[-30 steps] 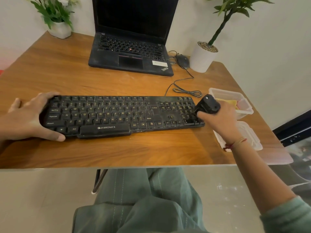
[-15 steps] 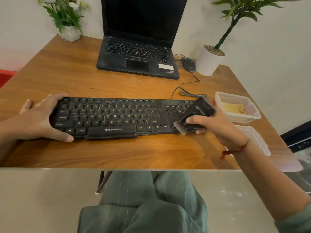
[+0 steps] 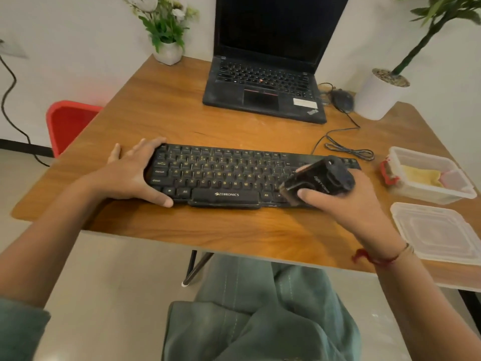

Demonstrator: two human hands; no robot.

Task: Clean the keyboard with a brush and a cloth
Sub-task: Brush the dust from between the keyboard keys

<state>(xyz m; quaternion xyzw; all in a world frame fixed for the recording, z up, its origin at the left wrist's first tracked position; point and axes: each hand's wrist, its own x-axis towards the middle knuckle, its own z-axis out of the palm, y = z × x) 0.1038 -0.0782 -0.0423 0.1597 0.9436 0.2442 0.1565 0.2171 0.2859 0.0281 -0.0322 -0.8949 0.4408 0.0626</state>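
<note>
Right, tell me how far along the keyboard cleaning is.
Done: the tub is open, its lid beside it. In hand: the right hand grips the brush on the keys right of the spacebar; the left hand holds the keyboard at its left end. Left: the yellow cloth lies in the tub, so wiping is not yet begun; how much is brushed cannot be told.

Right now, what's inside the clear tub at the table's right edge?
A yellow cloth lies in the clear tub, a pale pink item beside it. Whatever is beneath the cloth is covered; the item is too blurred to identify.
</note>
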